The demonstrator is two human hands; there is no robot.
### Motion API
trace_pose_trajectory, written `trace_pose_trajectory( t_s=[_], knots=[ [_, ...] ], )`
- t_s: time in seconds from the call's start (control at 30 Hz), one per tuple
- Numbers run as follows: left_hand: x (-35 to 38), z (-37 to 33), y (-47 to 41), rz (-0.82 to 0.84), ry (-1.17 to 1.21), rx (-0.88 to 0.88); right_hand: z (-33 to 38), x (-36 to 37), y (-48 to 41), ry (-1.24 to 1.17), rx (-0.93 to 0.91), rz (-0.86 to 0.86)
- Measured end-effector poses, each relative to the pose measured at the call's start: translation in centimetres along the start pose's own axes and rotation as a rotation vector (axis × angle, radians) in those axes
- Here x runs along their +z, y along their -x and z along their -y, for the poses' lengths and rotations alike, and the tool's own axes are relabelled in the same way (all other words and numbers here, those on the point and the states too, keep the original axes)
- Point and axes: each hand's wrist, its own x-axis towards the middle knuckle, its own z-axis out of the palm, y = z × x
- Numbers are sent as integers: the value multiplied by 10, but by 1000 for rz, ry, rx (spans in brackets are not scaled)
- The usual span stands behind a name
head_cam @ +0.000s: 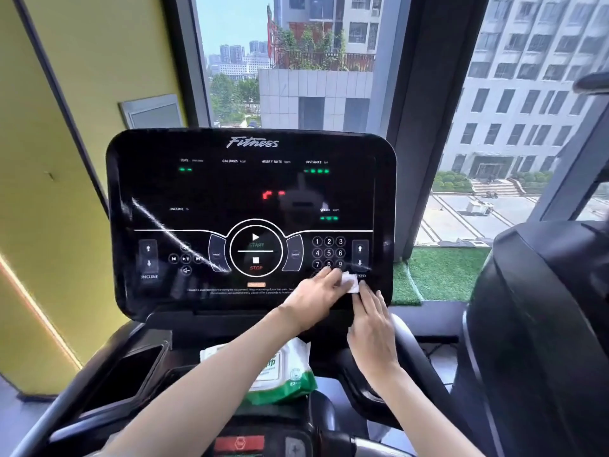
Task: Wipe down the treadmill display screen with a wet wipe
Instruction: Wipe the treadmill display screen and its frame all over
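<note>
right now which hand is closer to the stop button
Left. The left hand lies just lower-right of the stop button; the right hand is farther right, past the wet wipe.

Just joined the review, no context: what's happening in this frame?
A person is wiping the treadmill display screen with a small white wet wipe. The left hand has the wipe against the lower right corner, by the number keys; pinching or just pressing, I can't tell. The right hand lies flat, fingertips at the wipe's lower edge. The wipe pack sits on the console below. A diagonal streak shows on the screen's left side.
</note>
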Motion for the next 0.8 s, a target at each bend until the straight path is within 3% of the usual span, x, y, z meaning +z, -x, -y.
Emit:
trace_pose_trajectory(
  t_s=[0.37, 0.53, 0.63, 0.7, 0.77, 0.8],
  knots=[
    [-35, 70, 77, -231, 19, -320, 72, 18, -14, -28, -196, 3],
    [-62, 116, 118, -303, -45, -600, 108, 31, -18, -90, -244, -54],
    [-78, 138, 137, -347, -81, -674, 129, 33, -20, -95, -284, -50],
    [-93, 147, 142, -410, -39, -887, 140, 32, -25, -90, -309, -55],
    [-120, 148, 136, -510, 175, -1267, 150, 27, -35, -88, -323, -78],
    [-132, 149, 131, -552, 308, -1339, 153, 23, -41, -104, -324, -95]
  ],
)
